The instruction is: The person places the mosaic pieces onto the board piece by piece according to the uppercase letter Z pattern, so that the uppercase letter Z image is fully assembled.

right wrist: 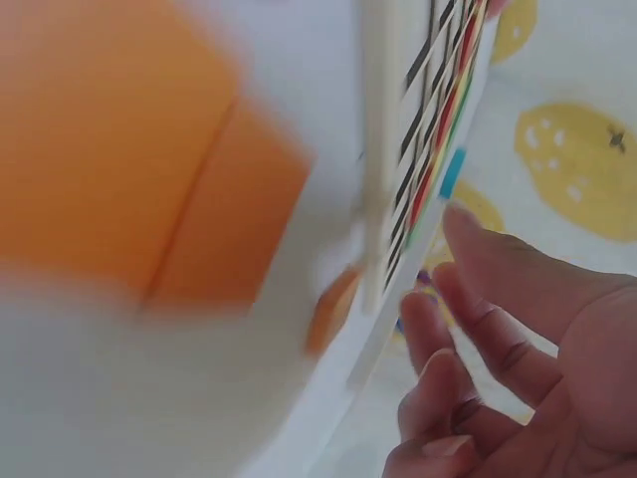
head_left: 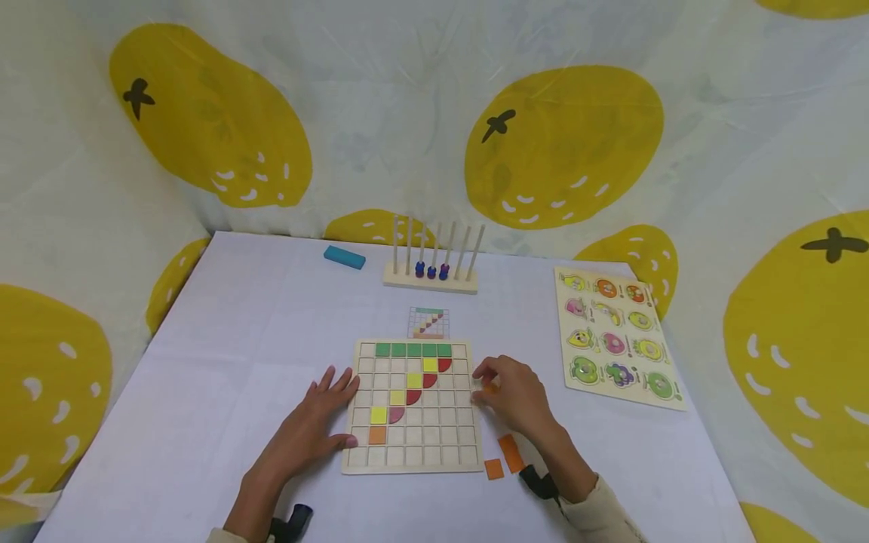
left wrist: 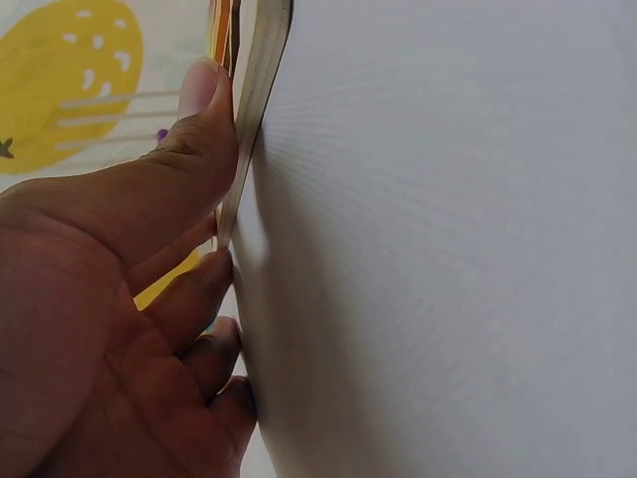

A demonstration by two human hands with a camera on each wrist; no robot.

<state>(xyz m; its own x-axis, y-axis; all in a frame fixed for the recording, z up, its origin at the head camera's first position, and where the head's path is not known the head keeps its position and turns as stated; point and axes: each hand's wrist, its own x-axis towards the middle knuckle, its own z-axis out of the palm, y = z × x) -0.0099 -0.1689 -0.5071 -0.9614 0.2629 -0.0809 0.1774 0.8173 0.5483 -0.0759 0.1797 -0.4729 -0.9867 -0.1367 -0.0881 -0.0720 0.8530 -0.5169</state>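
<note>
A wooden grid board (head_left: 413, 455) lies in the middle of the table with green, yellow, red and orange pieces in its cells. My left hand (head_left: 308, 430) rests along its left edge, fingers spread; in the left wrist view the thumb (left wrist: 204, 119) touches the board's side. At the board's right edge is my right hand (head_left: 519, 396), fingers loosely bent, with nothing between them in the right wrist view. An orange piece (right wrist: 333, 311) lies near that hand, partly hidden by it in the head view. Closer to me lie an orange square (head_left: 494, 469) and an orange rectangle (head_left: 511, 453).
A small pattern card (head_left: 428, 322) touches the board's far edge. Behind it stands a peg rack (head_left: 431, 282) with several beads, and a teal block (head_left: 344, 257) lies to its left. A fruit puzzle board (head_left: 618, 339) is at the right.
</note>
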